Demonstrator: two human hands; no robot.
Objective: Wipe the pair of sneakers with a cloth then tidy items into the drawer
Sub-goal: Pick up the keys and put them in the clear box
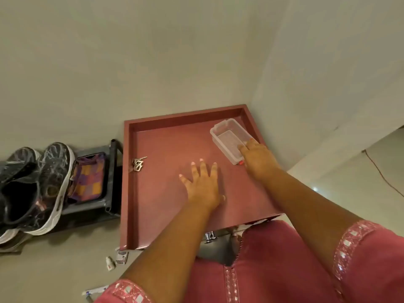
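The open red drawer (131, 193) sits pulled out in the corner. The left hand (202, 184) lies flat on its bottom, fingers (193, 170) spread. The right hand (256, 157) holds the near end of a clear plastic box (227, 136) in the drawer's far right corner, fingers over its rim. A metal keyring (138, 164) lies by the left wall. The sneakers (41, 186) stand on a dark rack (112, 162) to the left, beside a checked cloth (88, 177).

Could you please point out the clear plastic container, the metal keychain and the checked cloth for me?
clear plastic container (227, 138): head view, on its floor.
metal keychain (138, 164): head view, on the letter-shaped charm.
checked cloth (88, 179): head view, on its middle squares.
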